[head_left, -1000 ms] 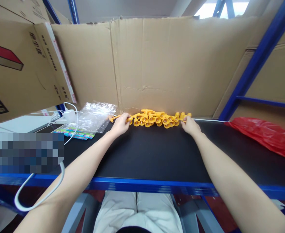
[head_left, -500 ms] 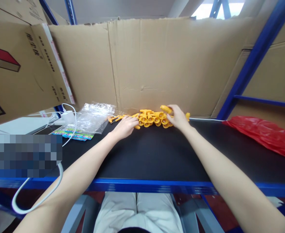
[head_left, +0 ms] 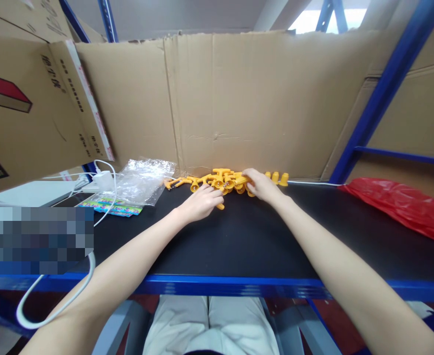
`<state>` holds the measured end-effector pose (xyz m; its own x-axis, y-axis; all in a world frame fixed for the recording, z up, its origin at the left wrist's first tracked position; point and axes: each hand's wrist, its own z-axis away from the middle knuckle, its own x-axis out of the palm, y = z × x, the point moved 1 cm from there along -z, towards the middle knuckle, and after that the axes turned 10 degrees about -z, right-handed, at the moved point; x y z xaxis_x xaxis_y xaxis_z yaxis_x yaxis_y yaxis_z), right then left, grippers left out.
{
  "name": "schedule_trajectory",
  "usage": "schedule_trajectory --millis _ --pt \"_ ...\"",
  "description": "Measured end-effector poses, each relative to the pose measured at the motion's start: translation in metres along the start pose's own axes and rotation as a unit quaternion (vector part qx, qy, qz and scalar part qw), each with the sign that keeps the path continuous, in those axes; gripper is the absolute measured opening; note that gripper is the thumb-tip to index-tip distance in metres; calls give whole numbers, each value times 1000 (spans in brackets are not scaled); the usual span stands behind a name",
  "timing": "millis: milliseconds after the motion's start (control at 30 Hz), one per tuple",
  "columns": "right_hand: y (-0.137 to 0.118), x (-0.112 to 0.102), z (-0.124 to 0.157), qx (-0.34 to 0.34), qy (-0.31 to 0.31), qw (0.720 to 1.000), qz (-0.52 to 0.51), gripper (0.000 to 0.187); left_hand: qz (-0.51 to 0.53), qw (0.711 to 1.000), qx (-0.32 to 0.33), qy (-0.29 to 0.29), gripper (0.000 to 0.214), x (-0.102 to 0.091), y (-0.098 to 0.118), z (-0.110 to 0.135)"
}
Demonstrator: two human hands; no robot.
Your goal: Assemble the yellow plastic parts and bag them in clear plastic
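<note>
A heap of yellow plastic bell-shaped pieces, several with T-shaped handles, lies against the cardboard at the back of the table. My left hand is closed at the heap's front left, around a yellow plastic handle piece whose tip pokes out below the fingers. Over the heap's right side, my right hand grips a yellow plastic piece, partly hidden by the fingers. A few small yellow cups stand in a row just right of that hand. Yellow branching pieces trail off to the left.
A clear plastic bag and a colourful flat packet lie at the left, beside a white charger with cables. A red plastic bag lies at the right. Cardboard walls the back; a blue frame edge runs along the front.
My right hand has come down and left with its yellow piece, uncovering the row of small cups. My left hand has shifted right and nearer to me, with its yellow piece.
</note>
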<state>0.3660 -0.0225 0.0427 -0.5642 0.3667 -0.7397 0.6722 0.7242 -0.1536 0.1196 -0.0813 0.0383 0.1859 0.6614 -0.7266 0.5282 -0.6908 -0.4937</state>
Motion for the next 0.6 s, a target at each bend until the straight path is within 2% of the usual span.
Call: schedule_trajectory --millis 267,600 --pt "-5 2 -4 -34 9 999 -36 41 19 999 15 27 31 -4 8 -4" --pt "-6 1 -3 -10 22 999 29 39 13 999 19 33 28 -4 10 -5"
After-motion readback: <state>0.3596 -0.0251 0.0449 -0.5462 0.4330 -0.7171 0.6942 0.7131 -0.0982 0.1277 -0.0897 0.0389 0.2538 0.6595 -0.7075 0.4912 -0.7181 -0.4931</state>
